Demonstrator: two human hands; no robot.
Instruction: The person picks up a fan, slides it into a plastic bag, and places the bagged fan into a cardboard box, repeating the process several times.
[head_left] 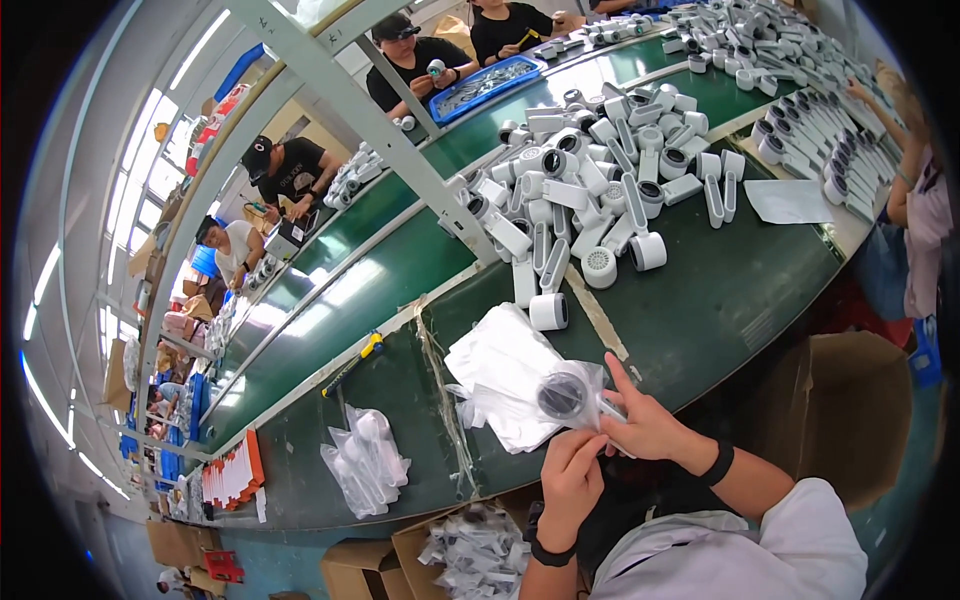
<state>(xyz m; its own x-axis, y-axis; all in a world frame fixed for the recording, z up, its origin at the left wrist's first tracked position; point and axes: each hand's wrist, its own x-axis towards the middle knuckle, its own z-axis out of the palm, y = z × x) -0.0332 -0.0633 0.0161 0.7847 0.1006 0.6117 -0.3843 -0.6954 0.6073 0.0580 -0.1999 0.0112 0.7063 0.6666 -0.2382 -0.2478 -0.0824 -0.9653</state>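
Observation:
A white handheld fan (562, 396) with a dark round head lies inside a clear plastic bag (592, 376), over the near edge of the bench. My right hand (648, 428) is closed around its handle end, index finger stretched out along the bag. Close beside it, my left hand (572, 478) is closed, its thumb and fingers pinching the bag by the handle end; the exact grip is partly hidden. Beneath the fan head is a stack of flat white plastic bags (500, 355). Several bagged fans (365, 462) lie on the bench to the left.
A big heap of unbagged fans (590, 190) covers the bench ahead. A cardboard box (420, 545) below holds bagged fans; another box (850, 420) stands at right. A yellow-handled tool (370, 347) lies at left. A metal post (380, 130) rises ahead; co-workers sit across the line.

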